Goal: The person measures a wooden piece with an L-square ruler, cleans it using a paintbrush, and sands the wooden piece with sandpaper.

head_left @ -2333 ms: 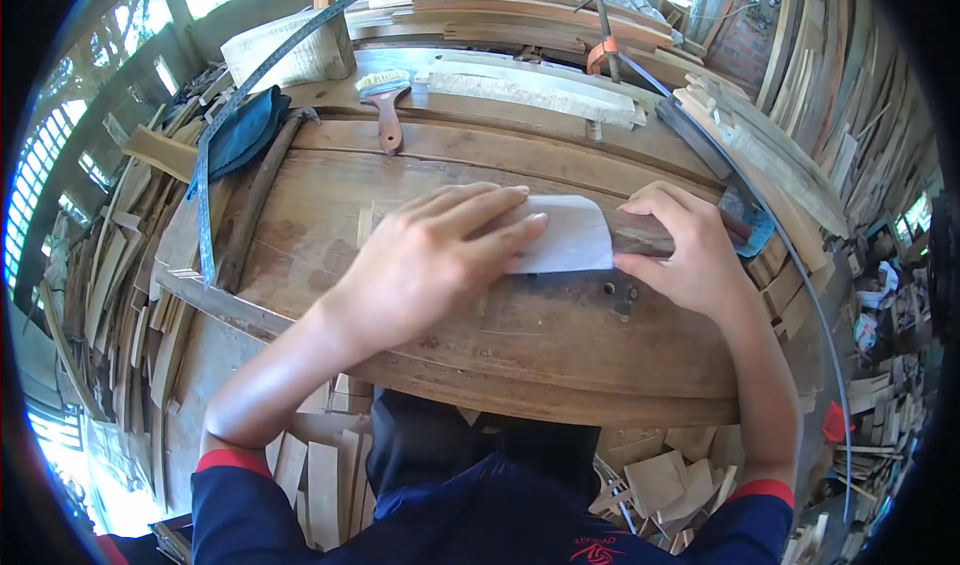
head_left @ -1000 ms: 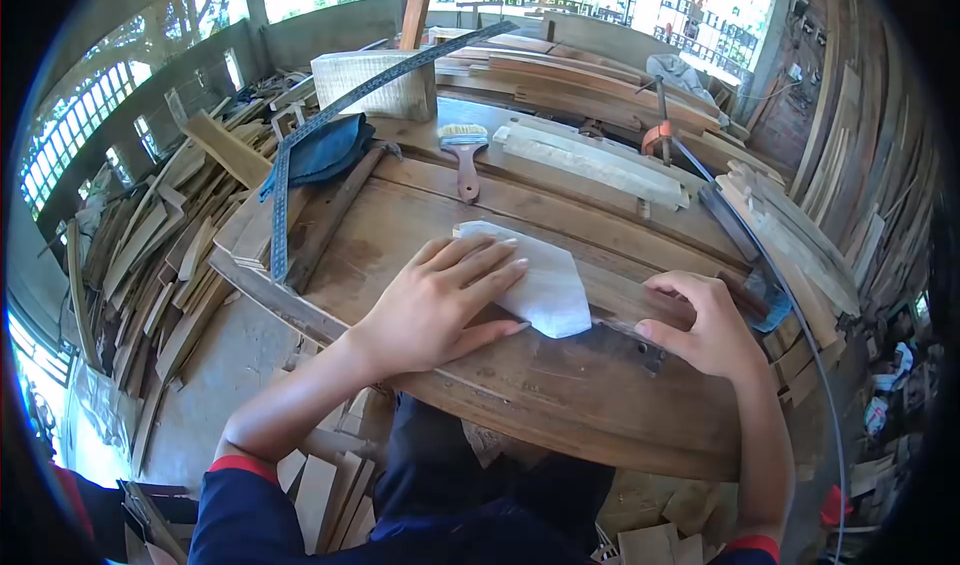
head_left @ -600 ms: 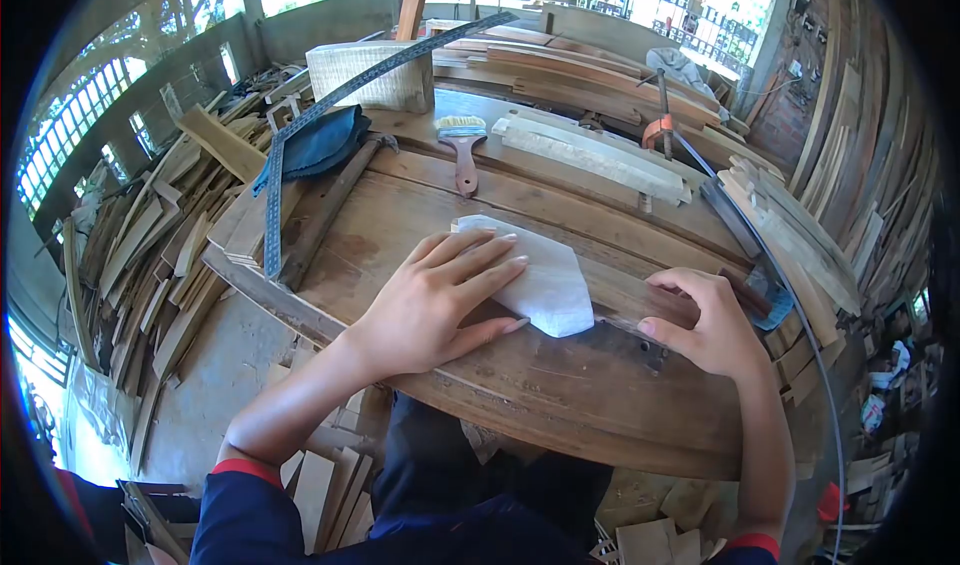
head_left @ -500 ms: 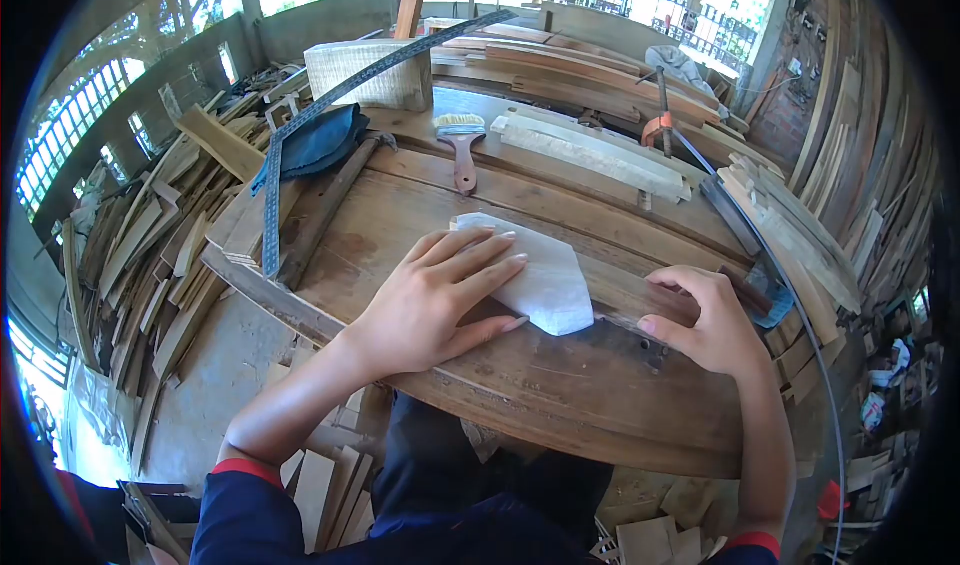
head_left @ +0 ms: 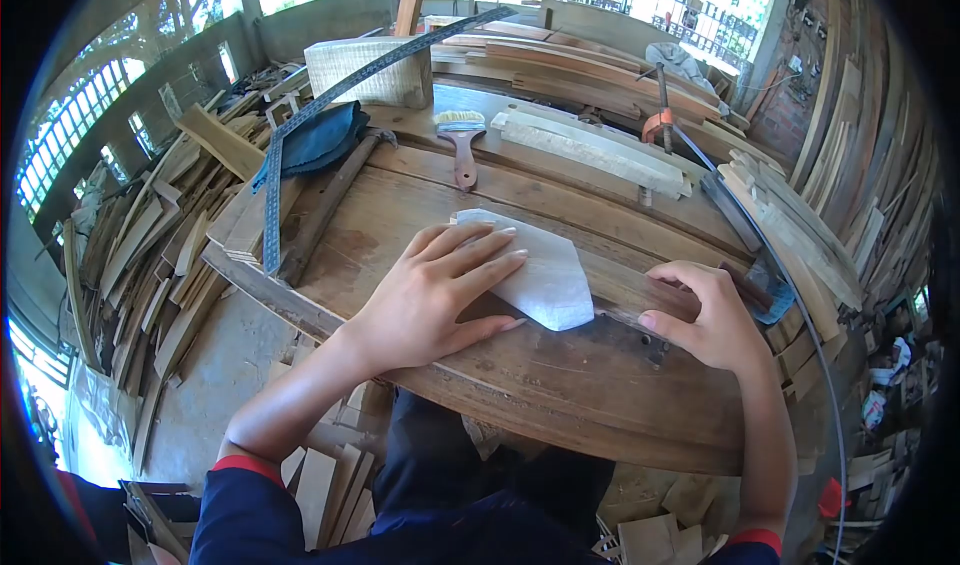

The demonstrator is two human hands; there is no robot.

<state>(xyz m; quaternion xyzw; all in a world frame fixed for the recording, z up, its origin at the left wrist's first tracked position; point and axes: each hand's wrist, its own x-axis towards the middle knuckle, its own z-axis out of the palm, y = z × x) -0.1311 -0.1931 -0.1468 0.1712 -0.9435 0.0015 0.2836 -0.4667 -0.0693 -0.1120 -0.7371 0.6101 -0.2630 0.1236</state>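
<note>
My left hand (head_left: 430, 290) lies flat over a white sheet (head_left: 545, 275), fingers stretched and thumb spread apart. Whether the sheet is paper or cloth I cannot tell. It drapes over a long wooden strip (head_left: 630, 290) on the workbench (head_left: 560, 395). Farther right, my right hand (head_left: 705, 320) closes round the strip, thumb on the near side and fingers beyond. Beyond the sheet lies a paintbrush (head_left: 463, 155) with pale bristles and a brown handle.
A metal framing square (head_left: 272, 195) leans against a wood block (head_left: 370, 73) at the back left, near a hammer (head_left: 335, 205) and a dark blue cloth (head_left: 320, 140). A pale timber piece (head_left: 595, 153) and an orange clamp (head_left: 657, 125) lie behind. Stacked boards surround the bench.
The sheet, bench and tools sit very slightly higher in view. Both hands keep almost the same places and grips.
</note>
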